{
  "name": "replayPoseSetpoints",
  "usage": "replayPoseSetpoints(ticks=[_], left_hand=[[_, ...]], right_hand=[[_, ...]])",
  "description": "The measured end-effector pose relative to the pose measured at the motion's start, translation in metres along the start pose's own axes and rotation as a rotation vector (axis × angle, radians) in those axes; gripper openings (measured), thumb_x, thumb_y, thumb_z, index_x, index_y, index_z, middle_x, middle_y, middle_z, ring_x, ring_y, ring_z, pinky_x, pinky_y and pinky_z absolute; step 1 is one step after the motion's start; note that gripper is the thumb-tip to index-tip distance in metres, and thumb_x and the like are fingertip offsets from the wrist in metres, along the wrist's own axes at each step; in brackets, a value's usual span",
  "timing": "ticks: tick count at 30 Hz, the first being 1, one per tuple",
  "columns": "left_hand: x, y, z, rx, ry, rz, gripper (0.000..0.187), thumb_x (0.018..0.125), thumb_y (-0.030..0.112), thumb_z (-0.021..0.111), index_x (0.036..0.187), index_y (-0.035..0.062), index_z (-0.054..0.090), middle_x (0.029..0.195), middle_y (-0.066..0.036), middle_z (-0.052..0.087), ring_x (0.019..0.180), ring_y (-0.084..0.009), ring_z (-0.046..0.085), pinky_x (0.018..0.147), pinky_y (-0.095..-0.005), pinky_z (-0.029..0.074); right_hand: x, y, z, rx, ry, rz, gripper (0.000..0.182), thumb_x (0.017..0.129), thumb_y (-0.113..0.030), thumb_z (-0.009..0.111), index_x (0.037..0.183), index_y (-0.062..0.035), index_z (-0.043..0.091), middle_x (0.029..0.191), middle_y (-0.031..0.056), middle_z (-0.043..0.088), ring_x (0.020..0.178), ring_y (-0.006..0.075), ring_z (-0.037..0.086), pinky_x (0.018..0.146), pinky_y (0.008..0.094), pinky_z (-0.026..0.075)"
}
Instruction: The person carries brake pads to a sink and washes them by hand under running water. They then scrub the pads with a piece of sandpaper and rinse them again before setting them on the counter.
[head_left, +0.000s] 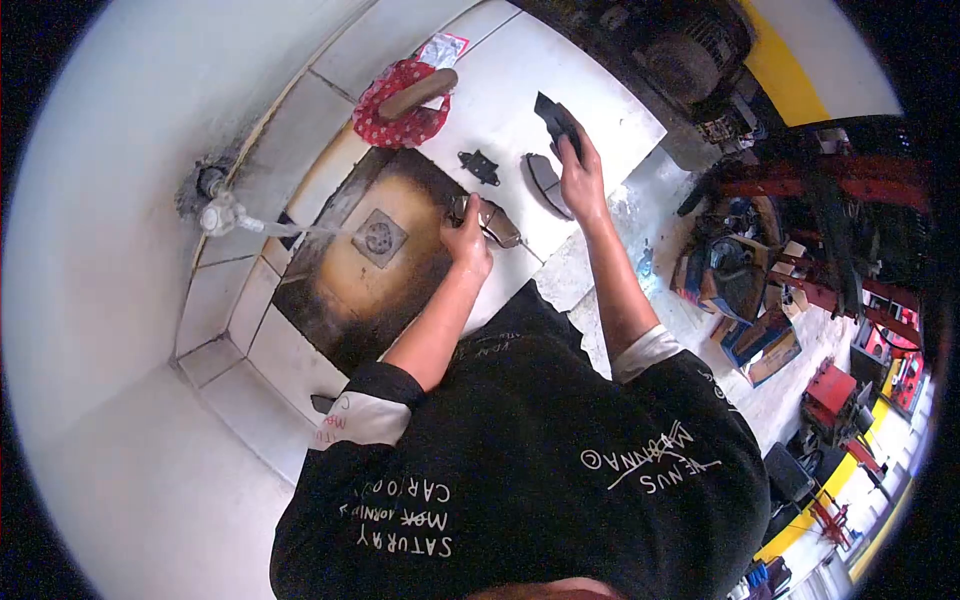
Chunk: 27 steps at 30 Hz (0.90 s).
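My left hand (467,243) is closed on a brake pad (502,228) with shiny metal on it, held at the sink's right edge. Farther right, my right hand (582,172) grips a black flat piece (556,117) with a pointed corner, held over the white counter. Just left of that hand, another brake pad (543,182) with a grey curved face overlaps the counter's front edge in this view. Between the two hands a thin black notched plate (479,167) lies flat on the counter.
Water runs from a white tap (226,215) into the brown-stained sink (325,318), toward a square drain (379,238). Behind the sink, a red polka-dot bag (372,122) holds a tan oblong object (420,94). Cardboard boxes (757,352) and machinery stand on the floor at right.
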<state>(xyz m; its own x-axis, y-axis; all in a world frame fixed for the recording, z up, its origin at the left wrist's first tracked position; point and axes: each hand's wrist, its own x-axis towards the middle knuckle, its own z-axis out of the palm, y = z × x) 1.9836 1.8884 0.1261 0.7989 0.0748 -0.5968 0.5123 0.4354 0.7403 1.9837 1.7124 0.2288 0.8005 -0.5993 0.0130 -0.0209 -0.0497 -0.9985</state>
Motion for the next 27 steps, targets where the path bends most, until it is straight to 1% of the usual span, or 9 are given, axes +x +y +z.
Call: replayPoseSetpoints(ticks=[6, 7, 8, 11, 18, 20, 22, 24, 27], left_hand=[[-0.021, 0.005, 0.018, 0.259, 0.190, 0.032, 0.035, 0.085, 0.024, 0.070, 0.105, -0.0017, 0.058, 0.098, -0.008, 0.063, 0.087, -0.0174, 0.058, 0.076, -0.0328, 0.046], [-0.022, 0.003, 0.017, 0.486, 0.208, 0.279, 0.031, 0.090, 0.028, 0.063, 0.096, -0.0028, 0.061, 0.088, -0.008, 0.064, 0.080, -0.0172, 0.058, 0.071, -0.0322, 0.046], [-0.020, 0.004, 0.015, 0.490, 0.215, 0.276, 0.031, 0.090, 0.028, 0.063, 0.096, -0.0028, 0.061, 0.088, -0.008, 0.064, 0.080, -0.0172, 0.058, 0.071, -0.0322, 0.046], [-0.001, -0.010, -0.012, 0.726, 0.071, 0.309, 0.038, 0.095, 0.031, 0.054, 0.083, -0.0045, 0.063, 0.075, -0.010, 0.064, 0.070, -0.0161, 0.057, 0.068, -0.0314, 0.045], [-0.008, 0.009, -0.008, 0.801, 0.056, 0.109, 0.036, 0.095, 0.028, 0.054, 0.087, -0.0058, 0.061, 0.078, -0.010, 0.064, 0.071, -0.0169, 0.059, 0.066, -0.0303, 0.047], [-0.010, 0.013, -0.001, 0.773, 0.124, 0.727, 0.036, 0.094, 0.029, 0.054, 0.089, -0.0055, 0.061, 0.081, -0.010, 0.064, 0.070, -0.0173, 0.060, 0.066, -0.0296, 0.048], [-0.027, 0.025, 0.032, 0.834, 0.050, 0.692, 0.037, 0.092, 0.032, 0.056, 0.089, -0.0038, 0.062, 0.083, -0.015, 0.067, 0.070, -0.0249, 0.064, 0.069, -0.0339, 0.050], [-0.027, 0.031, 0.071, 1.226, -0.287, 0.602, 0.042, 0.088, 0.039, 0.060, 0.087, -0.0027, 0.064, 0.085, -0.022, 0.067, 0.077, -0.0345, 0.066, 0.072, -0.0405, 0.051], [-0.034, 0.042, 0.127, 1.612, -0.333, 0.325, 0.048, 0.083, 0.047, 0.063, 0.084, -0.0013, 0.066, 0.085, -0.024, 0.066, 0.082, -0.0397, 0.065, 0.075, -0.0451, 0.050]], right_hand=[[0.008, 0.044, -0.032, 0.097, 0.043, 0.067, 0.039, 0.097, -0.013, 0.046, 0.134, 0.0001, 0.045, 0.119, 0.0139, 0.058, 0.104, 0.0174, 0.056, 0.089, 0.0301, 0.048], [0.009, 0.049, -0.036, 0.094, 0.039, 0.075, 0.039, 0.097, -0.012, 0.045, 0.134, 0.0002, 0.045, 0.119, 0.0137, 0.058, 0.104, 0.0173, 0.056, 0.089, 0.0302, 0.048], [0.011, 0.053, -0.039, 0.091, 0.035, 0.080, 0.039, 0.097, -0.012, 0.045, 0.134, 0.0003, 0.045, 0.119, 0.0135, 0.057, 0.104, 0.0171, 0.056, 0.089, 0.0302, 0.048], [0.015, 0.049, -0.041, 0.117, 0.012, 0.109, 0.039, 0.098, -0.012, 0.044, 0.134, 0.0007, 0.044, 0.119, 0.0129, 0.057, 0.104, 0.0164, 0.055, 0.090, 0.0293, 0.047], [0.029, 0.059, -0.034, 0.172, 0.005, 0.135, 0.038, 0.098, -0.013, 0.044, 0.133, 0.0010, 0.046, 0.114, 0.0117, 0.059, 0.100, 0.0156, 0.056, 0.087, 0.0282, 0.047], [0.033, 0.054, -0.033, 0.186, 0.031, 0.125, 0.037, 0.097, -0.012, 0.045, 0.132, 0.0013, 0.046, 0.113, 0.0127, 0.060, 0.100, 0.0160, 0.057, 0.088, 0.0294, 0.047], [0.034, 0.042, -0.036, 0.135, 0.026, 0.065, 0.037, 0.097, -0.011, 0.045, 0.133, 0.0007, 0.046, 0.115, 0.0134, 0.060, 0.101, 0.0164, 0.058, 0.088, 0.0301, 0.048], [0.038, 0.033, -0.039, 0.117, 0.005, 0.047, 0.037, 0.097, -0.011, 0.044, 0.133, -0.0006, 0.046, 0.117, 0.0134, 0.059, 0.101, 0.0164, 0.058, 0.087, 0.0303, 0.049], [0.044, 0.017, -0.042, 0.138, 0.004, -0.002, 0.038, 0.098, -0.009, 0.043, 0.134, -0.0021, 0.045, 0.120, 0.0130, 0.058, 0.101, 0.0159, 0.057, 0.089, 0.0299, 0.048]])
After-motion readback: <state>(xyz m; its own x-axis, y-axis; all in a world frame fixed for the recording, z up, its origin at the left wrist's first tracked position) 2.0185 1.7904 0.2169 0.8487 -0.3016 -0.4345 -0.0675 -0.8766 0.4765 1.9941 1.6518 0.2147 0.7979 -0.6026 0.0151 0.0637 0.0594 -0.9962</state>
